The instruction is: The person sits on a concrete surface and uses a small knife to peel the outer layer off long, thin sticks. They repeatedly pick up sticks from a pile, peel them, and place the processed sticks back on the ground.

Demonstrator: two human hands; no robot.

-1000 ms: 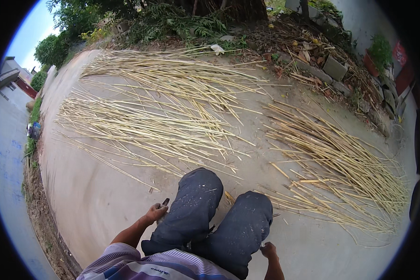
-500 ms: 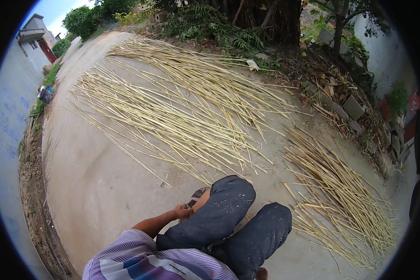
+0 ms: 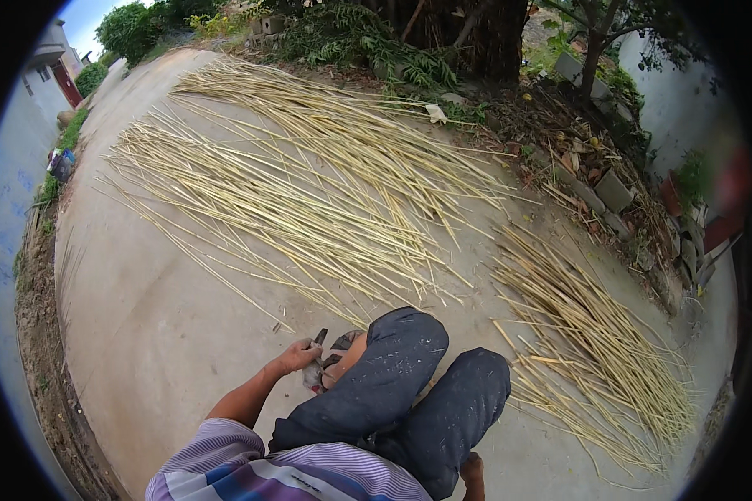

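Since the earlier frame the view had swung left, and the left hand [image 3: 299, 357] had come from the knee down to the foot, where it was closed around a small dark tool [image 3: 318, 338] beside the sandal [image 3: 340, 344]. The right hand [image 3: 473, 469] showed only partly; its grip I could not tell. Yellow stalks [image 3: 309, 192] lay spread flat over the concrete ground [image 3: 159, 334], probably for drying.

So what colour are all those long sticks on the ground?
The sticks are pale straw yellow, seen best in the head view.
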